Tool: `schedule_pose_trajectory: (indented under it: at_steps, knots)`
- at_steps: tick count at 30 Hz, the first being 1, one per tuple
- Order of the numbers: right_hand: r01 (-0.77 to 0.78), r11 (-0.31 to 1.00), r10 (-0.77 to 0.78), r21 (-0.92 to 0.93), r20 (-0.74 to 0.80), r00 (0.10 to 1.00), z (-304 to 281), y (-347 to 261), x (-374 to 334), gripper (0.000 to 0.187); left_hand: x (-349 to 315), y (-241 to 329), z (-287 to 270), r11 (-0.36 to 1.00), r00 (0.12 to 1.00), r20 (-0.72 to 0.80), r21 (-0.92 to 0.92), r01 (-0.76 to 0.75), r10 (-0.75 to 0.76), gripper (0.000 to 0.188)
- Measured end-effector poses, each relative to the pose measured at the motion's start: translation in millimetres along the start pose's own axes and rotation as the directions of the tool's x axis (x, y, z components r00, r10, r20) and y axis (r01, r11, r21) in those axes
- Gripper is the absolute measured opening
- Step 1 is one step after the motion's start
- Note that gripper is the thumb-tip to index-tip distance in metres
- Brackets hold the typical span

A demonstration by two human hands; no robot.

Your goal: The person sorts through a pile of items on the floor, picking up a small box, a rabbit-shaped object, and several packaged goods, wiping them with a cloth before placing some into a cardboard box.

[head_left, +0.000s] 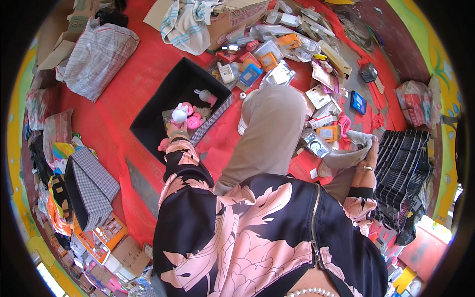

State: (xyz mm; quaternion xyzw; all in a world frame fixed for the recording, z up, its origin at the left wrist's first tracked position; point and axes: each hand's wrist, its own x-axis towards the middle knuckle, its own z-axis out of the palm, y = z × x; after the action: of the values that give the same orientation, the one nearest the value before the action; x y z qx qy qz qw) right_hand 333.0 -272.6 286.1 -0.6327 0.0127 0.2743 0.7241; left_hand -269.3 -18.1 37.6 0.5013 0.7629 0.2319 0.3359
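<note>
Floral sleeve nearest; left hand fingers closed around white-pink toys over black bin.

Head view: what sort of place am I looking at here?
Probably a ground-level stall or sorting spot for small goods. A red mat covers the floor, packaged items lie spread across it, and the left hand reaches into a black fabric bin of pink and white toys.
</note>
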Motion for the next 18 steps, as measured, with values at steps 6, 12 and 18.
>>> schedule_pose_trajectory:
  at_steps: [6, 12, 18]
  knots:
    - [-0.043, 0.999, 0.042, -0.018, -0.05, 0.998, 7.1, 8.9, 11.5, 0.02, 30.3, 20.9, 12.5, 0.978, 0.982, -0.088, -0.107, -0.178, 0.169, 0.03]
    - [-0.041, 0.999, 0.042, 0.014, -0.056, 0.998, 3.2, 10.4, 4.3, 0.019, 83.2, 43.5, 33.5, 0.896, 0.994, 0.008, 0.431, -0.103, 0.11, 0.057]
    - [-0.162, 0.983, 0.166, -0.089, 0.041, 0.985, 29.8, -5.0, -9.0, 0.021, 181.2, -28.9, 70.4, 0.395, 0.957, 0.181, -0.882, 0.259, -0.225, 0.025]
